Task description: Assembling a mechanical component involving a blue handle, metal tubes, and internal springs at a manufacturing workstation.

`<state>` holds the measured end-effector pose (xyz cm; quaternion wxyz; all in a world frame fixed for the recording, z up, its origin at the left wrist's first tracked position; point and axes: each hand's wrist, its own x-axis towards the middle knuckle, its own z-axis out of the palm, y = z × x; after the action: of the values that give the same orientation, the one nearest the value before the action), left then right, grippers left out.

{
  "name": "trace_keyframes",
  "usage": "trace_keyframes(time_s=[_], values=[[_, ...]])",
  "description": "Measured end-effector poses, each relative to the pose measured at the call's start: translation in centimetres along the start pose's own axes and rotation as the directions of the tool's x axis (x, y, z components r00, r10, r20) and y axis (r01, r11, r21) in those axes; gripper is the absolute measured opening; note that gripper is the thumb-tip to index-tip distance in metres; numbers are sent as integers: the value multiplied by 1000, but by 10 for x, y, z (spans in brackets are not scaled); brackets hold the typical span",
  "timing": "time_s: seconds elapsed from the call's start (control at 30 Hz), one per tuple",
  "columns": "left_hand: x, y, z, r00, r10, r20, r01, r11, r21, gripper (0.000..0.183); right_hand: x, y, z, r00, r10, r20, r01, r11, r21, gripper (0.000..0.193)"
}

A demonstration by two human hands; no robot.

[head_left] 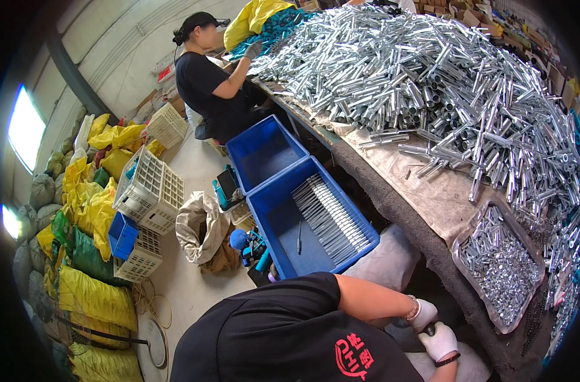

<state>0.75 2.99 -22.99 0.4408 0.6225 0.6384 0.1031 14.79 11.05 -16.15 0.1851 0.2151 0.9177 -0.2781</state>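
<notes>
My left hand (423,314), in a white glove with a braided bracelet at the wrist, is closed at the lower right. Just below it my right hand (440,344), also white-gloved, with a dark beaded bracelet, is closed too. Between them shows the dark, rounded end of a small thing (430,329); its kind is hidden by the fingers. Both hands are low beside the table's edge. Nearby, a blue bin (357,211) holds a row of slim metal rods with bright sleeves (331,219). One dark rod (299,237) lies apart on its floor.
A large heap of metal tubes (392,76) covers the table (455,204). A metal tray (525,312) of small shiny parts sits at its near edge. Another blue bin (264,149) adjoins the first. A co-worker (207,83) stands beyond. Crates (153,191) and yellow sacks (92,293) are at left.
</notes>
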Motion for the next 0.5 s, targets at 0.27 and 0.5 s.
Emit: trace_keyframes(time_s=[0.27, 0.5], values=[[2, -3, 1, 999, 36, -11, -36, 999, 12, 35, 0, -3, -2, 999, 44, 11, -45, 999, 17, 41], [-6, -1, 1, 993, 93, -70, -95, 995, -33, 35, -2, -2, -3, 997, 68, 35, -69, 997, 32, 46]])
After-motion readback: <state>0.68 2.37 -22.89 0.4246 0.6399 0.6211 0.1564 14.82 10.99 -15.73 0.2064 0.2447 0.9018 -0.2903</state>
